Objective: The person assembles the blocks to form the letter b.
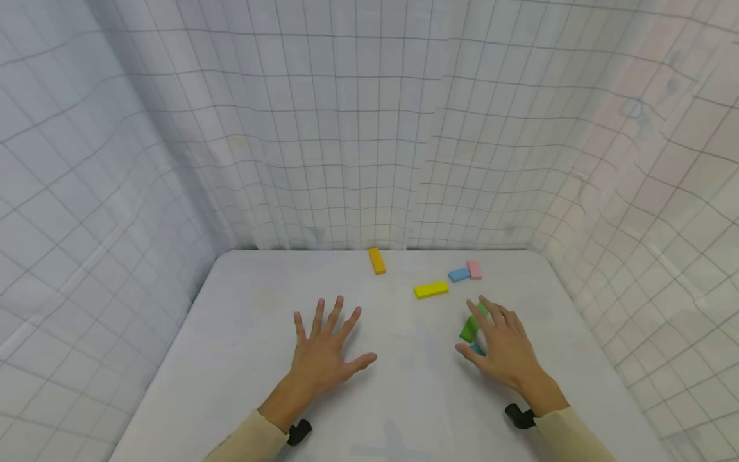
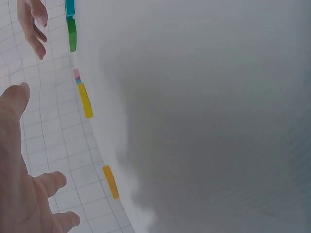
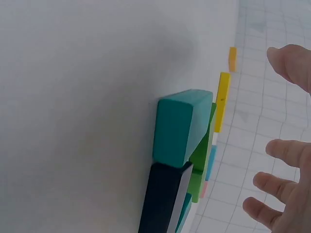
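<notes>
With fingers spread and nothing held, my left hand (image 1: 320, 359) hovers over the white table left of the blocks. My right hand (image 1: 508, 350), its fingers apart and slightly bent, is above a green block (image 1: 469, 330) and a teal block (image 1: 476, 348), partly covering them in the head view. The right wrist view shows the teal block (image 3: 172, 132) near a dark navy block (image 3: 163, 196), green pieces (image 3: 206, 155) behind, and another teal piece (image 3: 183, 213) partly hidden. No fingers touch them there. Beyond the right hand lies a yellow block (image 1: 431, 290).
Farther back, a light blue block (image 1: 459, 274) lies against a pink block (image 1: 475, 269). An orange block (image 1: 377, 261) is near the table's back edge. Gridded white curtains (image 1: 346, 128) enclose the table (image 1: 242, 308) at the back and both sides.
</notes>
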`<state>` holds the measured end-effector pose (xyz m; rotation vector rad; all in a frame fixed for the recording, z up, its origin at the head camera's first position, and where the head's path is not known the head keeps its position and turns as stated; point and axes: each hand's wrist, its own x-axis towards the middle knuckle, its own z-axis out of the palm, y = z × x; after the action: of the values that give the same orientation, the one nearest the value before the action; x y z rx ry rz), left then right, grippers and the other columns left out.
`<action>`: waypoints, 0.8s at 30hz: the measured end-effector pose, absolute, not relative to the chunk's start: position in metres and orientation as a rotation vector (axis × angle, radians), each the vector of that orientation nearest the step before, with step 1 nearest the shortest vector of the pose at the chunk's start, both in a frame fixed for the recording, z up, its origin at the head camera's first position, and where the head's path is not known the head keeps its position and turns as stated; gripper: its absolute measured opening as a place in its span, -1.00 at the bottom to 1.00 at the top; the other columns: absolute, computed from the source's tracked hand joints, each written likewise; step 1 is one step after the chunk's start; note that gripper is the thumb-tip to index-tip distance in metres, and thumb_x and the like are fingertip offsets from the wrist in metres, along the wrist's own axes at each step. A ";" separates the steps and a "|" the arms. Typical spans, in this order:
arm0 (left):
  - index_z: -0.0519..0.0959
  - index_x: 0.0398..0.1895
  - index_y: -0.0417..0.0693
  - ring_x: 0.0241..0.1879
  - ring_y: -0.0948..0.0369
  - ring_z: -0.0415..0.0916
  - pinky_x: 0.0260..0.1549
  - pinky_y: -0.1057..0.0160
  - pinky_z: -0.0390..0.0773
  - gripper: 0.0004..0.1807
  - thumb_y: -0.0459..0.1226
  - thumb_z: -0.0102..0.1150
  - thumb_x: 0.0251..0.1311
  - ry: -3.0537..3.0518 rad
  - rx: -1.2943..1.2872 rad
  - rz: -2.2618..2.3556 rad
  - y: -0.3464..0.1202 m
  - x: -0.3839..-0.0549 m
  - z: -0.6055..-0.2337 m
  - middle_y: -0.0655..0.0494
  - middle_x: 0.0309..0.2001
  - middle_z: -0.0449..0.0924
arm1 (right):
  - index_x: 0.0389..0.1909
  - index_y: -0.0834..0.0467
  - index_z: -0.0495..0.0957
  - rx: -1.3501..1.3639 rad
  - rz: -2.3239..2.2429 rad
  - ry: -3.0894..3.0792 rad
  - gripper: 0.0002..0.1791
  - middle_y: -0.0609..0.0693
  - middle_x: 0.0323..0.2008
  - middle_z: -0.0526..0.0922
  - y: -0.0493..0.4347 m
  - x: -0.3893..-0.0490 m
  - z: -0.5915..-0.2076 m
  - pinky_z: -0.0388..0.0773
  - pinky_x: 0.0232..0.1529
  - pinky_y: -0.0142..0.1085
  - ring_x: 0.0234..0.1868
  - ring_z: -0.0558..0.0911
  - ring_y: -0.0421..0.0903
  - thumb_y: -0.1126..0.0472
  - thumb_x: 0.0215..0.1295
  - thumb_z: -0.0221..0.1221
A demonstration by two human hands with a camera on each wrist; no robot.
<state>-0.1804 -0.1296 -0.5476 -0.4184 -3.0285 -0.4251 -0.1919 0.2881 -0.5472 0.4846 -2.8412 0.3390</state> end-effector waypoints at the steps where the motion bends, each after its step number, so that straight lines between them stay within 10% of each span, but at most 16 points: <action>1: 0.17 0.93 0.45 0.94 -0.35 -0.22 0.71 -0.80 -0.35 0.16 0.66 0.12 0.39 -3.030 -0.427 -0.421 -0.128 -0.180 -0.548 0.02 0.98 -0.10 | 0.83 0.04 0.34 0.489 0.353 -2.835 0.04 0.30 0.75 0.39 0.290 -0.191 -0.547 0.40 0.62 0.58 0.65 0.44 0.46 -0.38 0.54 0.41; 24: 0.27 0.89 0.44 0.92 -0.16 0.07 0.72 -0.77 -0.03 0.01 0.58 0.09 0.52 -3.004 -0.855 -0.374 -0.066 -0.173 -0.547 0.20 0.93 0.14 | 0.46 0.09 0.77 0.601 0.542 -2.756 -0.49 0.29 0.35 0.71 0.335 -0.210 -0.557 0.75 0.00 0.26 0.13 0.76 0.24 0.21 0.54 0.53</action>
<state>-0.1730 -0.0656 -0.5473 -0.8553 -3.0037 -0.3737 -0.2104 0.3347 -0.5572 0.6005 -2.7564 0.5421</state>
